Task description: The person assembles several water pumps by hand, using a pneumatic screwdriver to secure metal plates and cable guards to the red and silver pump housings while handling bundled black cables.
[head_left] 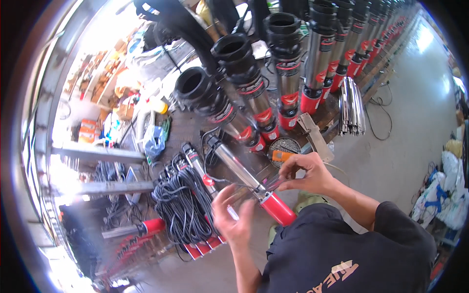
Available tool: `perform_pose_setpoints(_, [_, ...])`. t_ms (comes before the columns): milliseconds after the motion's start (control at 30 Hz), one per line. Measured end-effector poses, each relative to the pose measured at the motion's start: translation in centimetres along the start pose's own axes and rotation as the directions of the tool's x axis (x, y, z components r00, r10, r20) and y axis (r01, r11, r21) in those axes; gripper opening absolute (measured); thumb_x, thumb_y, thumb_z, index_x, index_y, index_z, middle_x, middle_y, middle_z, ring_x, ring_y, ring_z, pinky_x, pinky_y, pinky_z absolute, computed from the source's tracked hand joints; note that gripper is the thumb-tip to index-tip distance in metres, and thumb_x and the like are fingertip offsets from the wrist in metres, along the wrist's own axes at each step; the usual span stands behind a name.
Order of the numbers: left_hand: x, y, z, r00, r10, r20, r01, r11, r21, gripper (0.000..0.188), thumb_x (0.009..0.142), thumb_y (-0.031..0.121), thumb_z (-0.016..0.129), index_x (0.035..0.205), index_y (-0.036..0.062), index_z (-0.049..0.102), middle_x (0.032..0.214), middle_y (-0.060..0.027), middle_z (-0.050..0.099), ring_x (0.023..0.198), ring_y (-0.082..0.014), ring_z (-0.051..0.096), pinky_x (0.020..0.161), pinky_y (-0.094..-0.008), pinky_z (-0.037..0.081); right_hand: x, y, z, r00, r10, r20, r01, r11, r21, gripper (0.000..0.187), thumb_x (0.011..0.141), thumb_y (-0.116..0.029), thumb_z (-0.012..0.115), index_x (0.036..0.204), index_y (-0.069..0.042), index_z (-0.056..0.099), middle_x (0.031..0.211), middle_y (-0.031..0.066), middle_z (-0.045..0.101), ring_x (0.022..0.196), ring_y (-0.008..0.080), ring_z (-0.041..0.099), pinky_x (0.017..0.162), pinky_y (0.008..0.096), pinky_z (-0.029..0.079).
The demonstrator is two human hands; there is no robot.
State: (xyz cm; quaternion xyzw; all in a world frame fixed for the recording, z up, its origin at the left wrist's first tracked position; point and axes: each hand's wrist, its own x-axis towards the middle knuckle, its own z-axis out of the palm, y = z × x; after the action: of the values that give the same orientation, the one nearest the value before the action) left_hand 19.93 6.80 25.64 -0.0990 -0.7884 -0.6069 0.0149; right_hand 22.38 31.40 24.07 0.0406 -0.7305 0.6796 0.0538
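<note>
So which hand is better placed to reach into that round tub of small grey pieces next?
Probably the right hand: it is much nearer the round tub. The left hand is farther off, with the silver-and-red pump between it and the tub.

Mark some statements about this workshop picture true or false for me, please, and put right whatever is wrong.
1. A silver cylinder with a red end reaches between the left hand and the right hand. True.
2. Both hands wear thick gloves. False: both are bare.
3. A coil of dark cable lies to the left of the left hand. True.
4. The standing cylinders have white tops. False: the tops of the standing cylinders are black.
5. A bundle of shiny metal strips is farther right than the right hand. True.
6. The person's shirt is bright yellow all over. False: the shirt is dark, with a light print.
</note>
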Motion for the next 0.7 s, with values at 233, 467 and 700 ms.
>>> perform_pose_setpoints(233, [1.0, 2.0, 1.3, 0.938, -0.084, 0.337, 0.091, 0.996, -0.007, 0.037, 0.085, -0.006, 0.075, 0.12, -0.0029, 0.063, 0.107, -0.011, 0.073, 0.096, -0.0154, 0.071, 0.086, -0.0277, 0.056, 2.2, -1.2, 2.2, 0.989, -0.04, 0.143, 0.044, 0.999, -0.022, 0.021, 0.081, -0.011, 0.086, 0.088, -0.003, 0.068, 0.085, 0.0039, 0.072, 0.066, 0.0073, 0.064, 0.058, 0.0252, 0.049])
perform_pose_setpoints(467, [-0.3, -0.7, 2.6, 0.933, -0.237, 0.27, 0.262, 0.963, -0.059, 0.021, 0.084, -0.001, 0.08, 0.099, -0.0004, 0.066, 0.083, -0.003, 0.07, 0.074, -0.0072, 0.063, 0.066, -0.0223, 0.05, 1.3, -0.7, 3.7, 0.937, 0.267, 0.225, -0.298, 0.947, 0.12, 0.021, 0.084, -0.011, 0.083, 0.082, -0.001, 0.064, 0.074, 0.0023, 0.069, 0.067, 0.005, 0.062, 0.059, 0.0226, 0.046])
perform_pose_setpoints(700, [-0.6, -3.9, 3.2, 0.936, -0.326, 0.137, 0.346, 0.923, -0.17, 0.023, 0.083, 0.005, 0.084, 0.084, 0.0017, 0.062, 0.075, 0.0001, 0.065, 0.068, -0.0038, 0.057, 0.062, -0.0207, 0.048, 2.3, 1.5, 5.2, 0.872, 0.428, 0.238, -0.428, 0.902, -0.052, 0.023, 0.087, -0.017, 0.08, 0.094, 0.0, 0.066, 0.083, 0.0036, 0.068, 0.078, 0.0069, 0.06, 0.071, 0.0271, 0.05])
